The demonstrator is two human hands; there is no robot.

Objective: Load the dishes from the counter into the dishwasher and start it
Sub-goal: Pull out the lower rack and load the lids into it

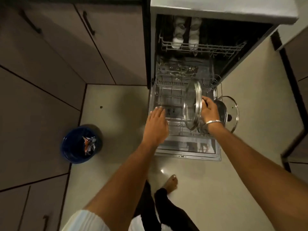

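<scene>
head view: right hand [209,110] grips glass lid [192,105] upright, seemingly in lower rack [168,97]; left hand [156,124] spread.

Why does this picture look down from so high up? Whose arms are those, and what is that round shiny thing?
The camera sits on a person's head, so you see what they see looking down: their own two arms. There is only this one picture. In front of them is an open dishwasher with its lower rack pulled out. The right hand holds a round glass lid with a metal rim, standing on its edge in the rack. The left hand is open and holds nothing; it hovers over the rack's left side. Beside the rack, on the right, are a dark pot and another glass lid. A blue bin stands on the floor at the left.
</scene>
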